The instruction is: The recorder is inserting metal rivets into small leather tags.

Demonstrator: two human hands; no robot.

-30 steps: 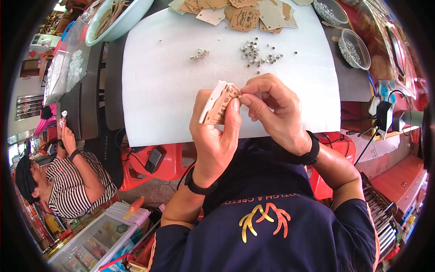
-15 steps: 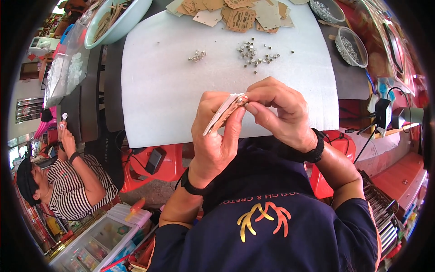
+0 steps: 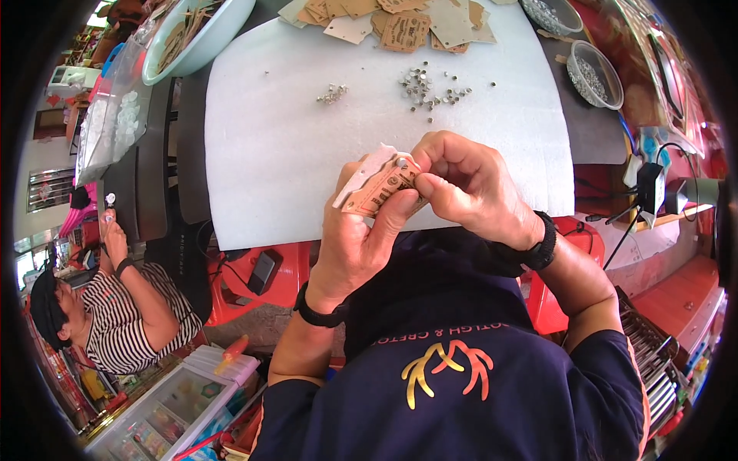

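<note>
while left hand is clamping card, nearly closed right hand is touching its edge, hold unclear; likely fitting stud, next needing pressing.

Matt, papery board shows on the card, bright metal glints off the caps, with smooth, foam-like dullness across the white sheet, glossy plastic on the red stool, matt cloth on the shirt!

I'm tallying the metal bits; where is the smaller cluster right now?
In the head view, the smaller cluster lies on the white sheet, left of the larger scatter and beyond the left hand.
</note>
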